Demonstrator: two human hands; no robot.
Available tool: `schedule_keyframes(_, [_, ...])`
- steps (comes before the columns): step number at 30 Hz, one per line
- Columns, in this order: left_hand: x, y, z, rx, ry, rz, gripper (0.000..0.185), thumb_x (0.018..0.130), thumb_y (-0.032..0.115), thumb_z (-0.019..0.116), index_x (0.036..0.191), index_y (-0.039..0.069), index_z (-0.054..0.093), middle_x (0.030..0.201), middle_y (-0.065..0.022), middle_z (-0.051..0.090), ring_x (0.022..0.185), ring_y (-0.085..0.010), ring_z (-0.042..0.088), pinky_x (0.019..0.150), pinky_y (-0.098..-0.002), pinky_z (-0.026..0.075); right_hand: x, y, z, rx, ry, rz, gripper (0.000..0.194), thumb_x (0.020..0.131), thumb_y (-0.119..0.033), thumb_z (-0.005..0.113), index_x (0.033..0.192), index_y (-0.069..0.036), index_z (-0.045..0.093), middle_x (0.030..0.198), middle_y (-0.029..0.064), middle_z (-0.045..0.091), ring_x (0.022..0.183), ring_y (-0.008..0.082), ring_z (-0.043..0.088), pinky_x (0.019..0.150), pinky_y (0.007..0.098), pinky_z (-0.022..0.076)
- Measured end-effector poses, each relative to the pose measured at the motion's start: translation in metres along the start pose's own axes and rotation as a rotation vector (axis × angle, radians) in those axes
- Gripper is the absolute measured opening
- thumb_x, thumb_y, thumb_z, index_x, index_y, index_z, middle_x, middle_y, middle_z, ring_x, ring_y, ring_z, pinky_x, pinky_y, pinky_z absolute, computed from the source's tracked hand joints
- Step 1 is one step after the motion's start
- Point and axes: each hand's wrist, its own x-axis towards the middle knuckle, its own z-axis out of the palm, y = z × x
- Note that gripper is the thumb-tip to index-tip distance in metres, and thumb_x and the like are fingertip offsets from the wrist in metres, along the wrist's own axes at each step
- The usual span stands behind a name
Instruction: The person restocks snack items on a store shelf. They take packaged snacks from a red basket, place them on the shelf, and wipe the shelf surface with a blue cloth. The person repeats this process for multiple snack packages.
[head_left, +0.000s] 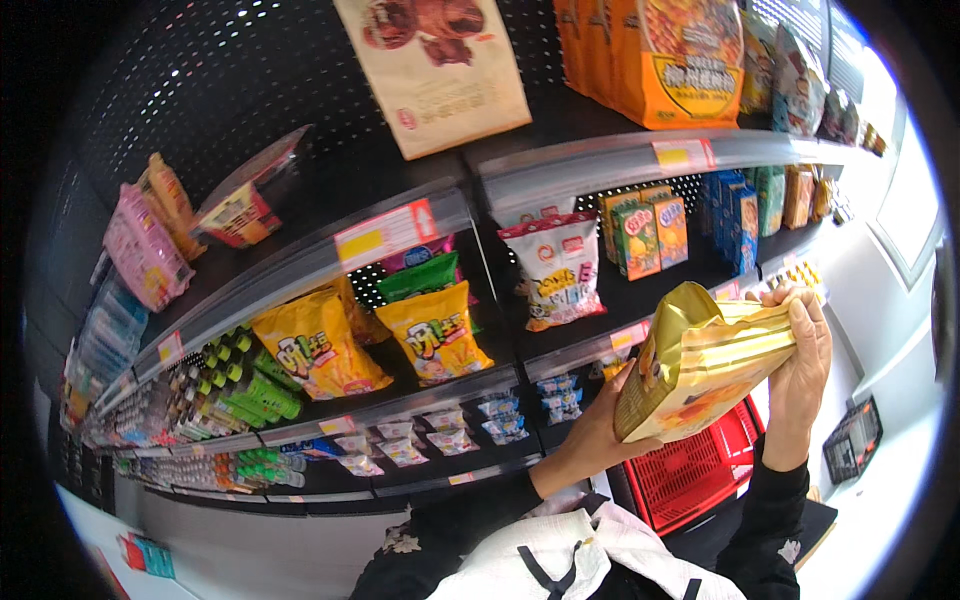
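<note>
Both of my hands hold a gold-and-yellow food package (705, 367) in front of the shelves at the right. My left hand (600, 435) grips its lower left end, with the thumb along the bottom edge. My right hand (802, 345) clasps the far right end from above, its fingers folded over the edge. The package is tilted, and its pleated side faces up. Behind it and to the left, a white-and-red snack bag (555, 274) stands on the middle shelf. Small juice-like cartons (637, 240) stand just above the package.
A red plastic basket (697, 472) lies below my hands. Yellow snack bags (322, 345), green-capped bottles (251, 375) and small packets (450, 431) fill shelves to the left. Orange bags (690, 67) stand on the upper shelf. A dark crate (853, 441) rests on the floor at right.
</note>
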Motion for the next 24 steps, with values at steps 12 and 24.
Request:
schedule_keyframes(12, [-0.026, 0.025, -0.049, -0.449, 0.276, 0.051, 0.072, 0.085, 0.009, 0.081, 0.143, 0.005, 0.039, 0.131, -0.0072, 0.057, 0.119, -0.0138, 0.058, 0.099, -0.0304, 0.051, 0.000, 0.022, 0.084, -0.156, -0.196, -0.062, 0.100, 0.083, -0.064, 0.072, 0.149, 0.002, 0.035, 0.140, 0.0156, 0.052, 0.131, 0.0223, 0.050, 0.110, 0.0347, 0.0398])
schedule_keyframes(24, [0.015, 0.127, -0.158, -0.133, 0.422, 0.420, 0.070, 0.093, 0.010, 0.071, 0.148, 0.001, 0.029, 0.136, -0.0119, 0.049, 0.124, -0.0163, 0.053, 0.099, -0.0292, 0.049, 0.032, 0.002, 0.140, -0.231, -0.354, -0.160, 0.072, 0.085, -0.016, 0.080, 0.143, -0.003, 0.039, 0.125, 0.0095, 0.061, 0.115, 0.0165, 0.060, 0.096, 0.0316, 0.0509])
